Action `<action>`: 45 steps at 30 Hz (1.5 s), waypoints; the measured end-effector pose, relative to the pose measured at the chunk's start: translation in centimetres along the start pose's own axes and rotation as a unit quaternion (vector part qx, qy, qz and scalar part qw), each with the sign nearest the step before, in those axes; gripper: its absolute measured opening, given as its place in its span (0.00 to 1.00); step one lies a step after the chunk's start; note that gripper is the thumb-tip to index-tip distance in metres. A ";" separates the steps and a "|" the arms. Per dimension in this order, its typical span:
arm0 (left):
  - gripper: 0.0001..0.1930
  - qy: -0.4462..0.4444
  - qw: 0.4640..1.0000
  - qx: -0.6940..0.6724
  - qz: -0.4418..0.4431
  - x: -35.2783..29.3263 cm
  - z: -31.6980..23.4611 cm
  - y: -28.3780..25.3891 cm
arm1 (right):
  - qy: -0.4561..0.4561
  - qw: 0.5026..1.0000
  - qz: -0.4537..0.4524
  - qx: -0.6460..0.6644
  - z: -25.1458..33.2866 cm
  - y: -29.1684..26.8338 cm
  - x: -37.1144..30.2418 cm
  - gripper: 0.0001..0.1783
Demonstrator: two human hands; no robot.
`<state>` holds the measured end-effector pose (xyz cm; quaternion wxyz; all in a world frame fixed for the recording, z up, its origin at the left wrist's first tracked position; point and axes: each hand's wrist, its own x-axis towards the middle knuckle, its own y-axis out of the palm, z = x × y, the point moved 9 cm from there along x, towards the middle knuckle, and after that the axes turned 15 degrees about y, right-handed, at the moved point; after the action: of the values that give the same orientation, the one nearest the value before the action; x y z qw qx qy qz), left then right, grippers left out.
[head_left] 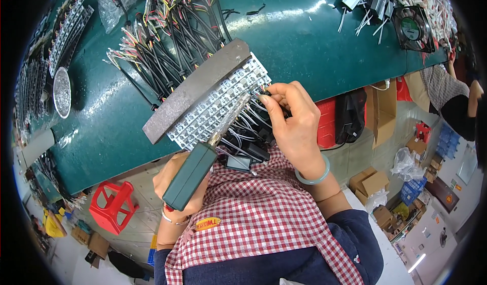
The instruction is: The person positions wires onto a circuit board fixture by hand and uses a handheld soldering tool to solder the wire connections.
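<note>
My left hand [170, 176] is wrapped round the dark green handle of a soldering gun [192, 176]. Its silvery shaft slants up across a panel of small white circuit boards [210, 110], and the tip lies close to my right fingertips. With thumb and forefinger, my right hand [297, 115] pinches a thin wire [264, 93] at the panel's right end; the fingers partly cover it. A flat dark metal bar [198, 89] lies along the panel's far edge. Grey wires and black box-shaped parts [256, 151] hang from the near edge toward my checked apron [253, 204].
Bundles of black cables [177, 36] with stripped coloured ends lie beyond the bar on the green table [289, 41]. An oval dish [62, 92] and more board strips [71, 28] sit at left. A black fan [413, 28] stands far right; a red stool [112, 206] is below left.
</note>
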<state>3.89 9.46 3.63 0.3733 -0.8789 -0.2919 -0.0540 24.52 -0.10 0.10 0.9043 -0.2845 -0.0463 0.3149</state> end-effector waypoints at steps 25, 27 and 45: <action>0.11 -0.003 1.000 0.020 0.012 -0.1 0.0 -0.3 | -0.078 0.994 -0.016 -0.079 1.3 0.1 -0.3 0.11; 0.12 -0.003 1.000 0.016 0.008 -0.1 0.2 -0.2 | -0.074 0.994 -0.014 -0.076 1.4 0.0 -0.2 0.11; 0.15 0.008 1.000 -0.007 0.005 -0.6 0.1 -0.3 | -0.093 0.990 -0.024 -0.105 1.7 0.1 -0.5 0.12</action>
<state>3.21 9.41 3.58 0.3702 -0.8822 -0.2843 -0.0615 23.64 0.47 1.54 0.8687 -0.3459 -0.1693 0.3117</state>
